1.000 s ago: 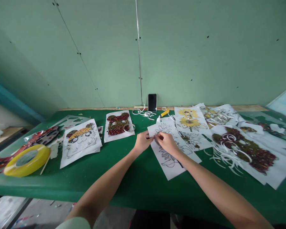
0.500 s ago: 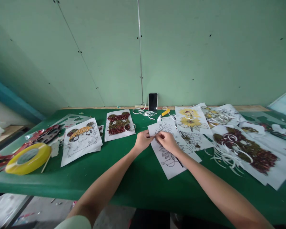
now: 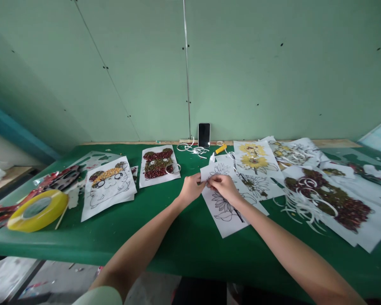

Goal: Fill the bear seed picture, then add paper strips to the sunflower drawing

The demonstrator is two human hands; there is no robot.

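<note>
A white sheet with a black-outlined flower drawing [image 3: 224,226] lies tilted in front of me on the green-covered table [image 3: 174,245]. My left hand [image 3: 192,187] is closed at its left edge, pinching the paper there, and the upper left corner is slightly raised. Across the drawing reaches my right hand [image 3: 224,186], its thumb and fingertips pressed together beside the left fingertips. Whatever they pinch is too small or hidden to make out. Just behind the sheet stand a small white-tipped bottle [image 3: 212,158] and a yellow-handled tool [image 3: 221,149].
Left are a yellow tape roll [image 3: 38,211], a hamster picture [image 3: 109,186] and a bead-like bear picture [image 3: 158,166]. A phone [image 3: 204,134] leans on the wall. Yellow flower pictures [image 3: 255,157], curled white strips [image 3: 305,212] and a dark red-green picture [image 3: 339,203] lie right.
The sheet's upper left corner has lifted and shifted slightly right. Both hands stay in nearly the same place, fingertips still close together.
</note>
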